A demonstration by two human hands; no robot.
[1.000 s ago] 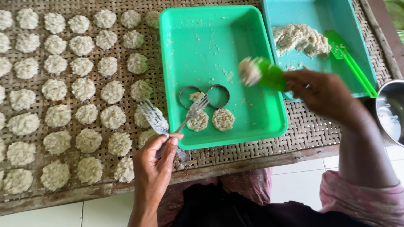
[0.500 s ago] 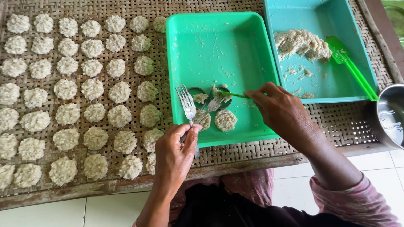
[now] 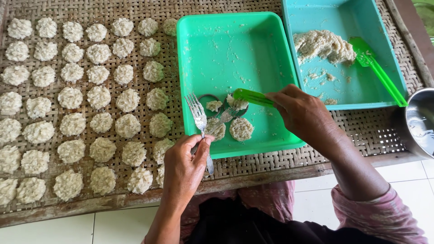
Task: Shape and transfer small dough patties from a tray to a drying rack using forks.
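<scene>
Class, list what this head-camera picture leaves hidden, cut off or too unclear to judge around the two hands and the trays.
- Green spoon: its bowl is buried in mash in the ring mould; the right hand covers its handle end.
- Fork: the left hand hides much of its handle.
- Steel bowl: cut off by the right edge; contents unclear.
- Blue tray: far side cut off by the top edge.

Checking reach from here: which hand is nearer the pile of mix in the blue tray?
Right. The right hand holds a green spoon over the green tray, just below-left of the pile. The left hand holds a fork at that tray's near-left corner, farther off.
</scene>
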